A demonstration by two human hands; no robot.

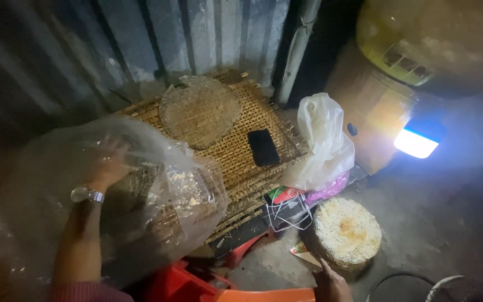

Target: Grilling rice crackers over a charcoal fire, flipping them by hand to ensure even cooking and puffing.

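Left hand [109,162] inside a big clear plastic bag [157,196], fingers spread against the film, left of the woven bamboo mat [236,145]. On the mat: round rice paper sheet [199,110], black phone [263,147]. Right hand [331,285] below the mat, near a stack of round crackers [346,230]; grip impossible to tell.

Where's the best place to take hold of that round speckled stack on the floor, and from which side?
Probably by its curved side wall, from the near side. The round speckled stack stands flat on the floor, wide top up, so there is no handle, only the rim. The right hand is already close to its lower edge. Its far side is crowded by the white plastic bag and clutter.
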